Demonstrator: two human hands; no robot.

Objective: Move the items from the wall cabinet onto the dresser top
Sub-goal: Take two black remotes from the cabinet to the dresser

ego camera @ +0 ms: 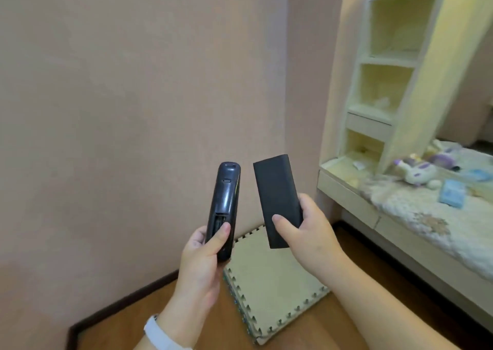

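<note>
Left hand (202, 256) gripping remote (224, 205), right hand (306, 232) gripping perhaps power bank (276, 197)

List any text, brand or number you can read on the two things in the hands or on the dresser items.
None readable.
Black remote, left hand: back faces the camera, no print seen.
Black box, right hand: plain face.
Blue packet on dresser top: too blurred.

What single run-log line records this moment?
left hand: grips glossy black remote, back up | right hand: grips matte black rectangular block | cloth-covered dresser top: right, not reached
</note>
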